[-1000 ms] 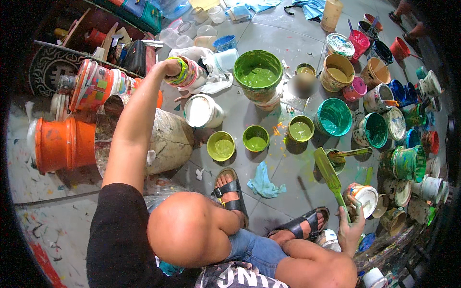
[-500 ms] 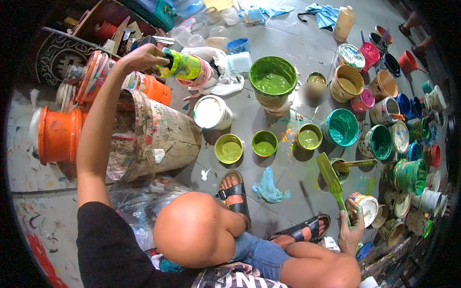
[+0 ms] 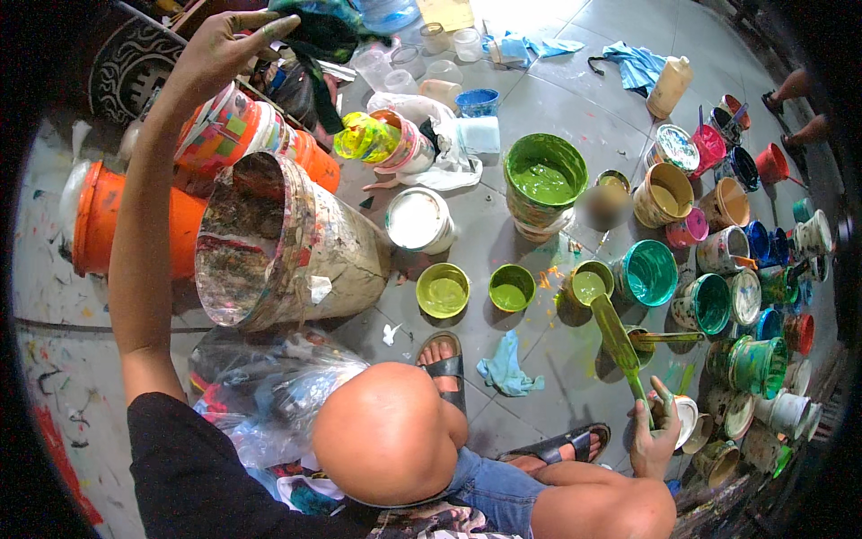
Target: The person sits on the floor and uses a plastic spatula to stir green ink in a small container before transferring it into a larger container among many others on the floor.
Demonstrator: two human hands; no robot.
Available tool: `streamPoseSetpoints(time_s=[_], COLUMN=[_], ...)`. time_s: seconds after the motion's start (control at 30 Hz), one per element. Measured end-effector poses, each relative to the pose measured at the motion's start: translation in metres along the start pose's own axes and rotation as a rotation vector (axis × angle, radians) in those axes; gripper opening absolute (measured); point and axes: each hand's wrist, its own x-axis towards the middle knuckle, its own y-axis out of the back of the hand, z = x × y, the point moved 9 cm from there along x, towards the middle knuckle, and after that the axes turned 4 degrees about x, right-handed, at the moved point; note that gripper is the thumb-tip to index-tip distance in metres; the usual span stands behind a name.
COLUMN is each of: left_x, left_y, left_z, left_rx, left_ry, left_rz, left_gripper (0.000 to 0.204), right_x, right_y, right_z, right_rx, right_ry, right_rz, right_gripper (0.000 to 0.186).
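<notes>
High at the upper left, my left hand point(image 3: 224, 49) pinches a dark green-black cloth point(image 3: 325, 31), a strip of which hangs down. Below it, a bright yellow-green cloth point(image 3: 366, 137) bulges from the mouth of a bucket lying on its side point(image 3: 415, 153). At the lower right my right hand point(image 3: 655, 436) grips a green-smeared spatula point(image 3: 618, 340) by its handle. The blade points up and left, its tip beside a small cup of olive-green paint point(image 3: 589, 286). Two more small tubs of green paint, the left tub point(image 3: 443, 292) and the middle tub point(image 3: 512, 289), stand in front of my feet.
A large paint-stained bucket point(image 3: 346, 242) lies tilted at the left, near orange buckets point(image 3: 135, 220). A big green paint bucket point(image 3: 544, 171) stands ahead. Several paint pots crowd the right, including a teal one point(image 3: 648, 271). A blue rag point(image 3: 512, 366) lies near my feet.
My left hand has risen up from the sideways bucket, and the dark cloth now hangs from it. The spatula in my right hand sits slightly lower, its tip now by the olive-green cup.
</notes>
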Motion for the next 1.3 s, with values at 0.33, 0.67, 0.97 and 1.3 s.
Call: streamPoseSetpoints(time_s=[0.33, 0.67, 0.97, 1.3], left_x=[-0.045, -0.16, -0.171, -0.16], left_y=[-0.05, 0.115, 0.037, -0.315], left_z=[0.03, -0.064, -0.058, -0.019], left_rx=[0.205, 0.388, 0.647, -0.869], left_ry=[0.085, 0.408, 0.525, 0.798], left_rz=[-0.159, 0.209, -0.024, 0.16], left_gripper=[0.045, 0.033, 0.028, 0.061], right_x=[-0.008, 0.001, 0.012, -0.006], right_y=[0.011, 0.019, -0.008, 0.004], right_z=[0.007, 0.026, 0.004, 0.037], right_rx=[-0.096, -0.057, 0.0, 0.029], right_ry=[0.087, 0.143, 0.144, 0.116], right_rz=[0.039, 0.077, -0.046, -0.028], right_gripper=[0.041, 0.039, 0.041, 0.042])
